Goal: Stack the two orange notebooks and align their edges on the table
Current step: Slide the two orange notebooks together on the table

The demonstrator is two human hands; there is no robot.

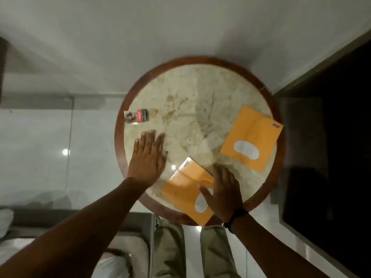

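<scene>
A round stone surface (192,93) with a wooden rim. Nearest, the right hand (224,191) lies flat, grip spread, on one orange notebook (186,189). The left hand (147,157) hovers, fingers spread, empty. The other notebook (252,137) lies apart, far right.

The table (192,101) has a top that looks like stone, pale and blotchy with brown marks, smooth and a bit shiny where light bounces off it. Its round rim (120,149) looks like dark brown wood, smooth and polished. The two orange notebooks (251,137) (186,189) have paper covers, matt, with fold creases and white paper labels. The small pack (137,116) looks glossy, as if wrapped in clear plastic. The floor (40,147) is shiny and smooth. The trousers (170,249) are soft, dull cloth.
</scene>
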